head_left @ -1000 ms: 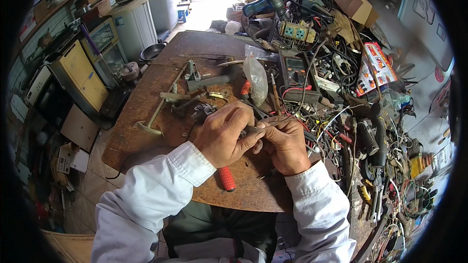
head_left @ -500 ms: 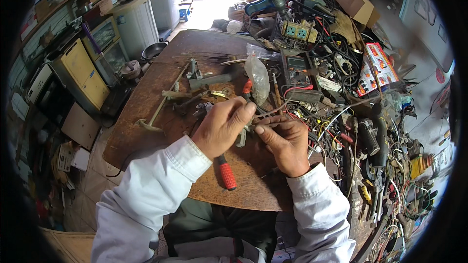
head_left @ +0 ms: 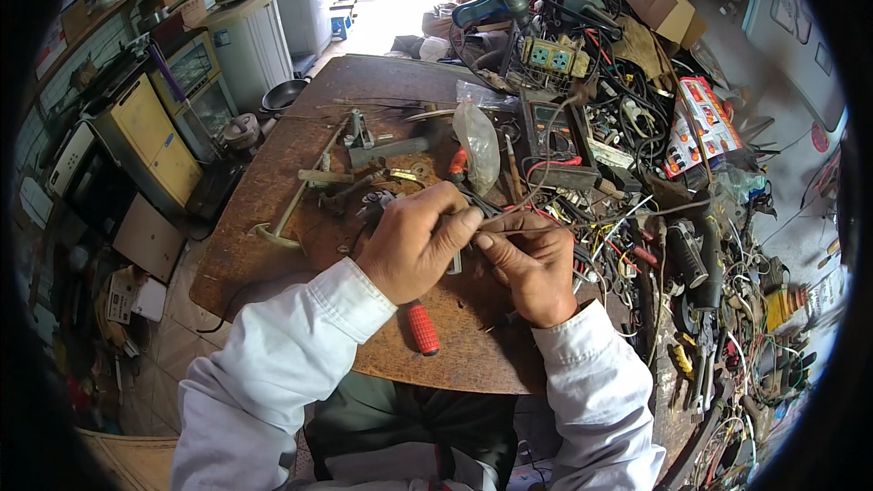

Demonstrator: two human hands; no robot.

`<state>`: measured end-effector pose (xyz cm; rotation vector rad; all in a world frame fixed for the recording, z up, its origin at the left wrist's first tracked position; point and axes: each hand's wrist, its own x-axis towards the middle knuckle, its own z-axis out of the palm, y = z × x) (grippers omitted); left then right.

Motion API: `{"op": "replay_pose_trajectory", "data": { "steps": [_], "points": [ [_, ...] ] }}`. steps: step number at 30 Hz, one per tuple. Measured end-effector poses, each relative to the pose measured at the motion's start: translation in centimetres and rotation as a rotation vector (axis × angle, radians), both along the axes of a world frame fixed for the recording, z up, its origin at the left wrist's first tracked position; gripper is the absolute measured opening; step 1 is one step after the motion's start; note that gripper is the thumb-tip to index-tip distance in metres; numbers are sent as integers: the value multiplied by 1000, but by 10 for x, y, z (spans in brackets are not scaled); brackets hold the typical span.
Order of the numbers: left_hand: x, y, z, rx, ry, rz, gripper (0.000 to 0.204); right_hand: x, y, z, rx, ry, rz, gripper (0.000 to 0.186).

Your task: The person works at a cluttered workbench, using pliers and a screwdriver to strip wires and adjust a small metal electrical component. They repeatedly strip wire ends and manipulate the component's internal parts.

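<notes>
Above the near part of the worktable (head_left: 509, 359), my left hand (head_left: 418, 241) and my right hand (head_left: 532, 268) are close together, thumbs nearly meeting. Both pinch a thin brown cord (head_left: 627, 217). One strand runs out to the right, and another rises in a curve toward the multimeter. The bit of cord between the fingertips is partly hidden. Below my left hand lies a tool with a red ribbed handle (head_left: 423, 329), its front end covered by the hand. A clear plastic bag (head_left: 479, 147) stands just beyond the fingers.
Metal parts, including a long T-ended rod (head_left: 296, 209) and a grey metal piece (head_left: 389, 152), lie on the left. A multimeter (head_left: 549, 116), a heat-gun-like blue tool (head_left: 482, 9) and tangled wires crowd the right. A cardboard box (head_left: 657, 2) sits at the back right.
The cord's loose strand has swung up and now curves above my right hand, with a second strand stretching right. My hands stay almost in place, still pinching.
</notes>
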<state>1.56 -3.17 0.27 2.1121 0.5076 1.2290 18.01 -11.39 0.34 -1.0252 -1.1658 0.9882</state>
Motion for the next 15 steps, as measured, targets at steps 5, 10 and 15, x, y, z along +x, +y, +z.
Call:
{"op": "replay_pose_trajectory", "data": {
  "steps": [5, 10, 15],
  "points": [
    [-7, -1, 14, -555, 27, -130, 45, -2, -3, -2, 37, 78, 45, 13],
    [-2, 2, 3, -296, 0, -70, 44, -3, 0, 2, -24, 105, 27, 12],
    [-2, 3, 2, -229, 25, -30, 43, 2, 2, -3, -100, 189, 52, 12]
  ]
}}
